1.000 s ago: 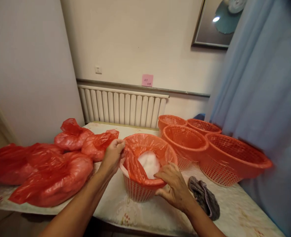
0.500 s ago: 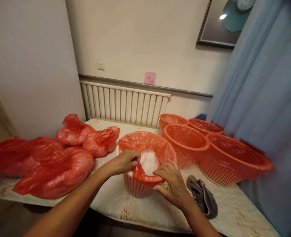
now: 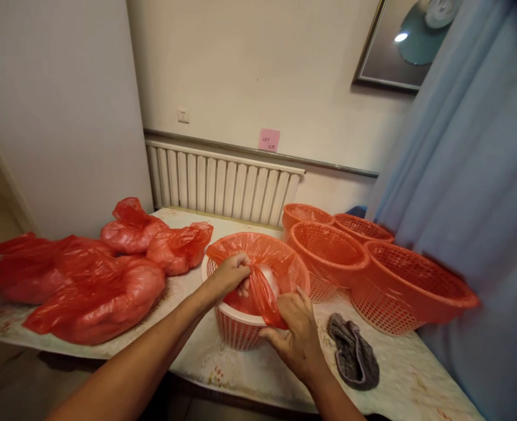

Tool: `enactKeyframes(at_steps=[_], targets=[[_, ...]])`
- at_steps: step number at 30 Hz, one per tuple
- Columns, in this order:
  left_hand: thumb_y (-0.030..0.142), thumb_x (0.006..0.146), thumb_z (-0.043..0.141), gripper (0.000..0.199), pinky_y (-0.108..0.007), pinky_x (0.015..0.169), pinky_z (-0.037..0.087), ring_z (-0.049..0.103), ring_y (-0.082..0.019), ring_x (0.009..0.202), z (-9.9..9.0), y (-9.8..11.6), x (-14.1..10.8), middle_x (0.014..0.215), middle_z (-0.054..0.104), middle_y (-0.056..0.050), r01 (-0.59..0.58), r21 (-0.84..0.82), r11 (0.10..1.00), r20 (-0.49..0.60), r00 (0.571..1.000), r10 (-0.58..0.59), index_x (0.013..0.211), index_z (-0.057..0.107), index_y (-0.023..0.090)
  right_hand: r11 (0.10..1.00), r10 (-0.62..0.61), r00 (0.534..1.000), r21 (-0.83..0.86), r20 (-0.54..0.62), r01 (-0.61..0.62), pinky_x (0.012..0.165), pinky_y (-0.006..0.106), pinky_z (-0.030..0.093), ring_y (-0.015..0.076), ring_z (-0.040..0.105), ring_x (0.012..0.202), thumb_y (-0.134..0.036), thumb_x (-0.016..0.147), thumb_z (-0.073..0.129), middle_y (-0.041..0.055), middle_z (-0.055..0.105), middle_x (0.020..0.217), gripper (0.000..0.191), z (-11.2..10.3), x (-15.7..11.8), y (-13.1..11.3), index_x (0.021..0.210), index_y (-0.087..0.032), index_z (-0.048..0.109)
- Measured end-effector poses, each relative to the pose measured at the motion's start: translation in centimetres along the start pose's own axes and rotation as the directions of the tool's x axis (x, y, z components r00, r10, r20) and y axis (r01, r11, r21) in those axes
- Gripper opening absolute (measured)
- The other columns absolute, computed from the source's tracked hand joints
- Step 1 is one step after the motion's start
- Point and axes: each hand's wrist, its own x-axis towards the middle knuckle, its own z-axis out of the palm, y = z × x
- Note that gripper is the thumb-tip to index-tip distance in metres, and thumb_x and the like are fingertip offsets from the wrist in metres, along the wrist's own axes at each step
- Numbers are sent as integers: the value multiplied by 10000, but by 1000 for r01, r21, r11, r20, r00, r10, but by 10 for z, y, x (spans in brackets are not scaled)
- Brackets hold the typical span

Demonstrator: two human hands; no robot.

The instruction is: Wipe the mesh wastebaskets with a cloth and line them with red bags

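A round plastic basket (image 3: 236, 330) with slatted sides stands in front of me, lined with a red plastic bag (image 3: 258, 248). Something white (image 3: 270, 276) shows inside the bag; its kind I cannot make out. My left hand (image 3: 229, 276) is closed on the bag's gathered edge above the basket's near left rim. The bag is stretched across the opening from there toward my right hand (image 3: 295, 324). That hand is at the near right rim, fingers curled over the bag's edge and thumb outside the basket.
Several filled red bags (image 3: 104, 301) lie to the left on the patterned tablecloth (image 3: 201, 362). Several baskets lined in red (image 3: 328, 245) stand to the right. A dark grey cloth (image 3: 355, 354) lies near my right wrist. Behind are a radiator (image 3: 223, 184) and a blue curtain (image 3: 468, 164).
My left hand has lifted the bag's near edge off the rim and drawn it inward, baring the basket's pale front rim. My right hand stays at the right rim. The view has shifted slightly.
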Motion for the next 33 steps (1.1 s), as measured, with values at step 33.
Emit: enactKeyframes(at_steps=[33], targets=[[187,724,504,109,-213,445,386,571,-134,419,-4,-4,-10,449,549,61,-131,279,951,-93,982,162,646,438,224,876,453,860,296,-233,-382,779,321,453,218,616,886,-447,892,387,99,704,994,418,-23,97,98,1012,-164,671]])
